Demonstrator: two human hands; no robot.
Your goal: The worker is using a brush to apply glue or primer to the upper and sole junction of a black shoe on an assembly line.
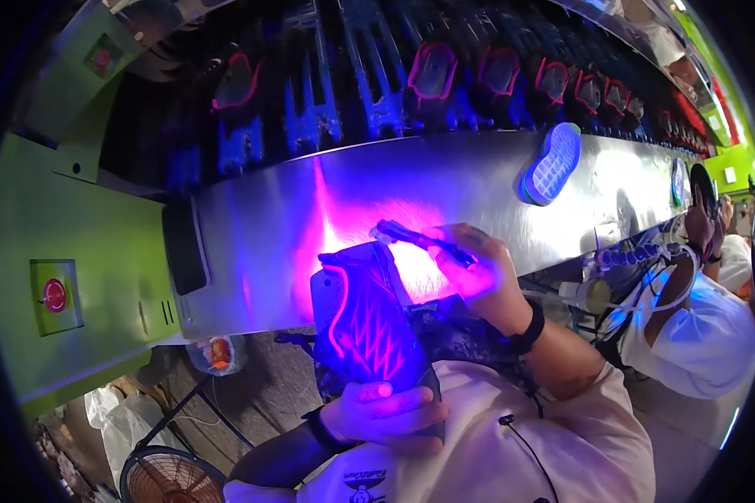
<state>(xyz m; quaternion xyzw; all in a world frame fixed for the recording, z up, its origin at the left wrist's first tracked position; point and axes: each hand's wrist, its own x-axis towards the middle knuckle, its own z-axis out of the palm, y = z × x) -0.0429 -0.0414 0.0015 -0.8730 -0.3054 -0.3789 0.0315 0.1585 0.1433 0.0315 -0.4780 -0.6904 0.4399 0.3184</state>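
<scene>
Fingers of left hand (390, 412) wrapped round dark shoe (373, 323) at near edge of bench (260, 218); fingers of right hand (488, 272) closed on brush (418, 237), its head just beside shoe top, contact unclear. Bench is metal, purple-lit, green cabinet (101, 235) at left end. Lit metal stretches from shoe to far edge, pale sole (555, 163) lying there, right of shoe.

Violet-lit shoe (373, 323) and a brush (424, 238)
The left hand (386, 413) holds the shoe; the right hand (486, 277), the brush, near the shoe's far end. A sole (554, 165) lies well apart on the metal desk (453, 168).
</scene>
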